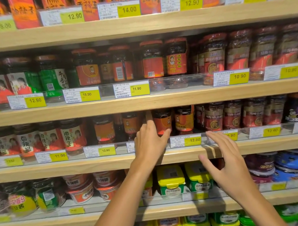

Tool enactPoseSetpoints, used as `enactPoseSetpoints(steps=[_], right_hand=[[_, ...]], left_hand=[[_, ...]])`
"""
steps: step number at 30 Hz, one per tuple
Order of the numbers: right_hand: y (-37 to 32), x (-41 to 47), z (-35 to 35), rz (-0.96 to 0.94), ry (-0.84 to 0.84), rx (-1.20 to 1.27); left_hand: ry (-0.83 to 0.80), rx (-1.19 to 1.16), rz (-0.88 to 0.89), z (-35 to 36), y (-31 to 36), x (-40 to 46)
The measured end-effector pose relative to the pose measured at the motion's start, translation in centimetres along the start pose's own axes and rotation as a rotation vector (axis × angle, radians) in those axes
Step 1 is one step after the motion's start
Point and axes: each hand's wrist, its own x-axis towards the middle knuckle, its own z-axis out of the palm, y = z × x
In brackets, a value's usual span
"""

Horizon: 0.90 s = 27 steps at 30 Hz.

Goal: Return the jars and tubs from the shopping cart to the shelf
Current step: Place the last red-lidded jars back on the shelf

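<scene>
I face wooden shelves (142,102) stocked with chili-sauce jars. My left hand (149,141) is raised to the third shelf, fingers spread, its thumb and forefinger touching a dark jar with an orange-red label (162,122). It does not grip the jar. My right hand (227,163) hovers open in front of the shelf edge below and to the right, holding nothing. Another jar with a yellow-orange label (184,120) stands just right of the touched one. The shopping cart is out of view.
Yellow price tags (193,140) sit behind a clear rail along each shelf front. Green tubs with yellow lids (170,180) and red-white tubs (81,192) fill the shelf below. More jars line the shelf above (153,62).
</scene>
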Motion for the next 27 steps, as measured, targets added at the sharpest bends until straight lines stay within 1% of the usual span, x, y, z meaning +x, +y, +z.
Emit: enactPoseSetpoints(steps=[3, 5, 10, 16, 19, 23, 27], right_hand=[[0.0, -0.1, 0.1, 0.012, -0.007, 0.004], [0.0, -0.1, 0.1, 0.014, -0.015, 0.002], [-0.6, 0.4, 0.3, -0.031, -0.034, -0.017], [-0.6, -0.4, 0.4, -0.064, -0.073, -0.096], [-0.6, -1.7, 0.4, -0.061, -0.086, -0.143], [-0.8, -4.3, 0.1, -0.003, -0.110, -0.193], [-0.3, -8.0, -1.4, 0.097, -0.118, -0.239]], left_hand=[[0.008, 0.015, 0.086, -0.6, -0.8, -0.9], [0.033, -0.035, 0.165, -1.3, -1.9, -1.7], [0.026, -0.127, 0.314, -3.0, -5.2, -4.3], [-0.060, -0.063, 0.443, -4.0, -9.1, -7.1], [-0.099, -0.077, 0.484, -3.8, -10.4, -8.4], [-0.156, -0.082, 0.559, -2.5, -10.8, -9.8], [-0.263, -0.191, 0.654, -0.1, -9.2, -10.9]])
